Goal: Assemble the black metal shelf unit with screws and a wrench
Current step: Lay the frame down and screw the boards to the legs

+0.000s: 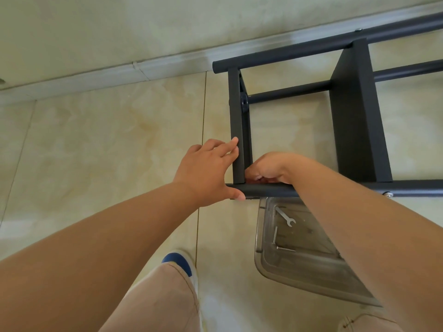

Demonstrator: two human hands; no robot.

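Where the black metal shelf unit point(354, 121) lies on its side on the tiled floor point(96, 140), its near round rail point(268, 190) runs left to right just in front of the person, and a flat end bar point(237, 130) meets that rail at the corner being worked. Left hand point(208, 171): arm reaches forward from lower left, palm down, fingers straight and spread. Fingertips point(234, 141) touch the outer face of the end bar; thumb lies along the front of the near rail. Grip released, bracing only. Right hand point(268, 170): forearm comes in from the lower right, crosses over the near rail, wrist bent down. Fingers curl tight into the inside corner where bar meets rail. They pinch something small there; what it is cannot be told, hidden by the knuckles. A broad shelf panel point(359, 111) stands on edge further right, between the near rail and the far rail point(311, 47). One screw head point(388, 194) shows under the near rail at right. Below the rail, a clear plastic tray point(268, 262) sits on the floor, holding a small wrench point(285, 216) and two long bolts point(280, 245). Beige trouser leg point(165, 300) and a white shoe with blue toe point(182, 262) at bottom centre. Grey skirting point(119, 73) runs along the wall beyond.
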